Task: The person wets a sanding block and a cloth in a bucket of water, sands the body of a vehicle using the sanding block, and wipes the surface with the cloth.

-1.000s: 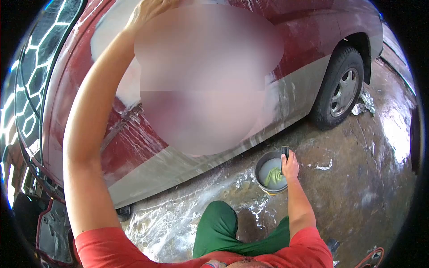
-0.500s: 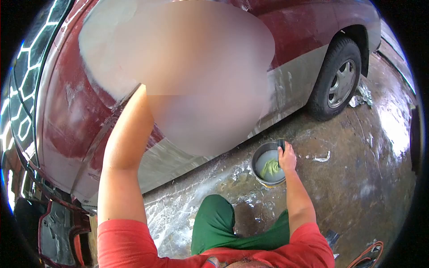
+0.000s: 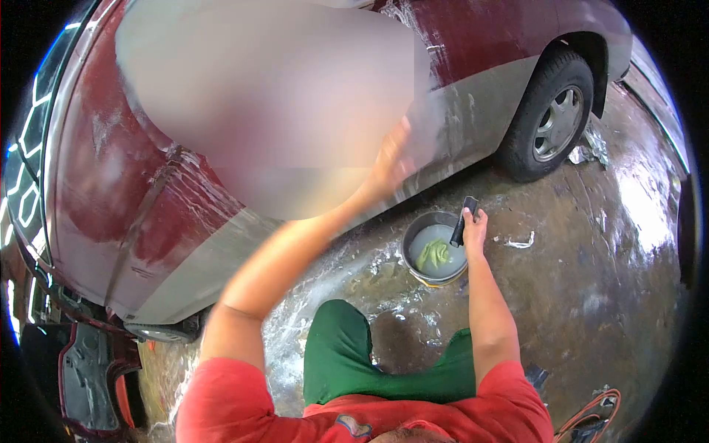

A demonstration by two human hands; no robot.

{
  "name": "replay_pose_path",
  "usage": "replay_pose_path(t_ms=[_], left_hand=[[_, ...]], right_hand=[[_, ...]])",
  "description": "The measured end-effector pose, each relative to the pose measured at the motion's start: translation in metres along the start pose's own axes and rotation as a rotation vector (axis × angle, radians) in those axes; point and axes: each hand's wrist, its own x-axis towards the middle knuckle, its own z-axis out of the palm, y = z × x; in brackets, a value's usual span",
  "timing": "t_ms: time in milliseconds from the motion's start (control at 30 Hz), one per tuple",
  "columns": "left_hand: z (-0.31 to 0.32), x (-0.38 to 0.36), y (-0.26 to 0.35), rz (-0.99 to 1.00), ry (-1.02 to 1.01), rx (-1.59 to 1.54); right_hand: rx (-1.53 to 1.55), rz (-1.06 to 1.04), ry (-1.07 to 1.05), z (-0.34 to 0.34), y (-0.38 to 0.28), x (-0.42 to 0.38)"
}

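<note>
My right hand grips a black sanding block, held tilted over the right rim of a dark bucket. In the bucket is cloudy water with a yellow-green cloth lying in it. My left hand is raised in front of the car's lower side, smeared by motion, its fingers seemingly stretched out with nothing visible in them. Part of it lies against a blurred patch, so whether it touches the car cannot be told. The car body is dark red above and grey below, with whitish smears.
The car's wheel stands at the upper right, with crumpled foil behind it. A dark panel with red edges is at the lower left. An orange hose lies at the lower right. The floor is wet and white-streaked.
My left hand has come down and right, out of the blurred area by the car. My right hand has tilted the sanding block and lifted it slightly at the bucket's rim.
</note>
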Motion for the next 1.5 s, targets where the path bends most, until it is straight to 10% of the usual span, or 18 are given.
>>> replay_pose_path(t_ms=[133,300,600,833,1233,1367,1500], left_hand=[[0.163,-0.140,0.121,-0.047,-0.604,-0.380],[0.202,-0.165,0.186,-0.180,-1.172,-0.459],[0.244,-0.198,0.194,-0.168,-0.970,-0.477],[0.218,-0.233,0.210,-0.165,-1.069,-0.525],[0.132,-0.267,0.225,-0.161,-1.269,-0.682],[0.188,-0.272,0.217,-0.233,-1.219,-0.720],[0.304,-0.321,0.248,0.095,-1.471,-0.624]], right_hand=[[0.310,0.151,0.089,-0.015,-0.006,0.008],[0.527,0.258,-0.070,-0.042,-0.010,0.004],[0.178,0.319,-0.353,-0.041,-0.056,-0.050],[-0.796,-0.053,-0.641,-0.005,0.017,-0.063],[-1.300,0.140,-0.949,0.015,0.134,-0.122],[-1.405,0.114,-1.041,0.008,0.137,-0.136],[-1.450,0.140,-1.094,0.009,0.127,-0.130]])
